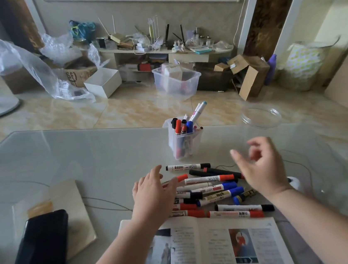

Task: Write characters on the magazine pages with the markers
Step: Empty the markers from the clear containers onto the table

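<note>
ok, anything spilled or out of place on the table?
Yes: loose markers lie heaped at crossing angles between the upright clear cup and the open magazine, the nearest ones at the magazine's top edge. Looks like a tipped-out pile. Left hand and right hand grip none.

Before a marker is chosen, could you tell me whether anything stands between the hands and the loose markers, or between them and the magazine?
Nothing visible does. The left hand is at the marker pile, the right hand hovers over it, and the open magazine lies directly beside the pile.
</note>
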{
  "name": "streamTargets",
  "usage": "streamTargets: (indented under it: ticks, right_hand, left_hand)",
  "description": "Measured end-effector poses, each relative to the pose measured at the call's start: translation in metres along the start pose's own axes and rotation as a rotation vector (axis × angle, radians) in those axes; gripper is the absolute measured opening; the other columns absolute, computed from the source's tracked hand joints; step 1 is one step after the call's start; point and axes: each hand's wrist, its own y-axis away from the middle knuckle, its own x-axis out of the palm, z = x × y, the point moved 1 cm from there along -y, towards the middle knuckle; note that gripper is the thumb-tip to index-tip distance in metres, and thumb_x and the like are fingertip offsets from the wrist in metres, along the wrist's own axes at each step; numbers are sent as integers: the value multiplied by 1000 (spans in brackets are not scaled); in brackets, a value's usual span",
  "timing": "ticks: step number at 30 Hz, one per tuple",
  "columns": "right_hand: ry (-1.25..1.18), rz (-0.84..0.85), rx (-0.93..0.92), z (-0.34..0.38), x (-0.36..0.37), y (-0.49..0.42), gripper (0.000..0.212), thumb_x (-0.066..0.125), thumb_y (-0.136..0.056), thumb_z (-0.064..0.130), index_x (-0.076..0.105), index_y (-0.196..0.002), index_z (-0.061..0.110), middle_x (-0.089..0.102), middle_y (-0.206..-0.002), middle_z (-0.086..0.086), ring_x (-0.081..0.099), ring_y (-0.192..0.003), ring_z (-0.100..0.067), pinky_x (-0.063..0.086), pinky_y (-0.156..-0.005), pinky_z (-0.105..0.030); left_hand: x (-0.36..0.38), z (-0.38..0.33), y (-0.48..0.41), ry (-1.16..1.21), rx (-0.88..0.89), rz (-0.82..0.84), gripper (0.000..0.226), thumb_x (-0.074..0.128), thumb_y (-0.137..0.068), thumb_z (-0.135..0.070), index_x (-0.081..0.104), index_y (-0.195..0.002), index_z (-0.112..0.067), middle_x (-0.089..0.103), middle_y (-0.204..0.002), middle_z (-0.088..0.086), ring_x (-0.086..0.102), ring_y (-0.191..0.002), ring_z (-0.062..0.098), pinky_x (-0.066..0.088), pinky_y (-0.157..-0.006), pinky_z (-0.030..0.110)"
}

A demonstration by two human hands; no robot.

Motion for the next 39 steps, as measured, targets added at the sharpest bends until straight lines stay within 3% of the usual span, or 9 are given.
streamTargets:
  ticks: [3,7,11,19,22,25,31,35,39]
  right_hand:
    - [-11,291,-222,37,22,-10,40,70,-90,30,59,-126,16,55,-63,6,57,-57,-14,55,-57,-38]
    - [74,492,-177,83,62,-32,51,63,-97,27,48,-145,31,60,-75,10,58,-65,-13,56,-65,-31]
    - [191,581,-50,90,85,-39,50,56,-98,32,42,-145,37,65,-105,0,63,-85,-19,59,-82,-43]
    - [254,557,6,94,101,-35,49,51,-100,32,34,-146,38,66,-111,-6,66,-82,-23,59,-76,-44]
    - [293,548,11,98,103,-36,34,50,-102,32,42,-135,30,61,-114,-8,63,-85,-26,55,-73,-38]
    - [262,466,12,100,104,-36,17,54,-101,36,46,-106,22,54,-90,0,58,-78,-24,50,-66,-33]
    - [140,387,-47,88,88,-24,29,60,-99,32,46,-78,18,56,-64,4,54,-56,-12,35,-50,-25]
    - [-134,331,-82,101,53,-6,23,66,-96,26,54,-79,34,64,-67,9,64,-64,-1,47,-58,-13]
    - [-582,352,79,116,7,12,6,70,-93,27,66,-89,30,77,-91,2,75,-89,-18,61,-83,-41]
  left_hand:
    - [-3,-2,0,36,-2,-33,57,43,-97,-58,38,-147,-30,57,-132,-10,43,-130,15,25,-116,41]
    - [-5,0,-2,36,-7,-31,46,46,-97,-54,48,-136,-29,59,-125,-11,46,-123,13,31,-108,39]
    - [-4,0,-1,27,0,-21,39,46,-98,-50,54,-129,-28,59,-124,-10,46,-121,14,32,-105,38]
    - [-9,4,-3,28,21,-36,38,47,-98,-50,55,-129,-29,58,-123,-13,47,-118,11,31,-105,34]
    - [-10,4,-3,28,32,-49,37,50,-97,-48,55,-130,-30,57,-124,-13,47,-119,11,31,-106,35]
    - [-11,4,-3,42,46,-82,37,53,-96,-45,55,-129,-29,56,-125,-13,46,-120,12,30,-106,34]
    - [-17,-3,0,108,63,-113,42,60,-94,-45,55,-132,-26,55,-130,-9,45,-126,14,33,-111,35]
    - [-26,-4,1,436,1,-90,79,78,-79,-51,43,-144,-23,49,-141,-7,45,-130,12,40,-111,37]
    - [-47,-11,5,1154,-45,158,113,92,-64,-33,23,-153,-36,52,-141,0,64,-116,17,51,-95,40]
